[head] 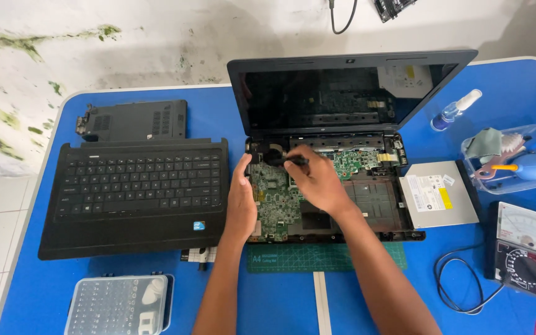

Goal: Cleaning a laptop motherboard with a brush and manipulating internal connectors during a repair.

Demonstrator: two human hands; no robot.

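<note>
An opened laptop base [373,205] with its green motherboard [274,198] exposed lies on a green cutting mat [317,257]; its dark screen [336,93] stands upright behind. My right hand [314,180] is shut on a thin black tool [293,160], whose tip points left toward the fan area at the board's top left corner. My left hand [240,201] rests edge-on against the left side of the base, fingers up by that same corner.
The removed keyboard cover [134,195] and a black bottom panel [134,120] lie left. A clear screwdriver bit case [119,305] sits front left. Right: optical drive [438,193], spray bottle [457,109], clear tray with blower [516,162], multimeter [525,248] and black cable [460,285].
</note>
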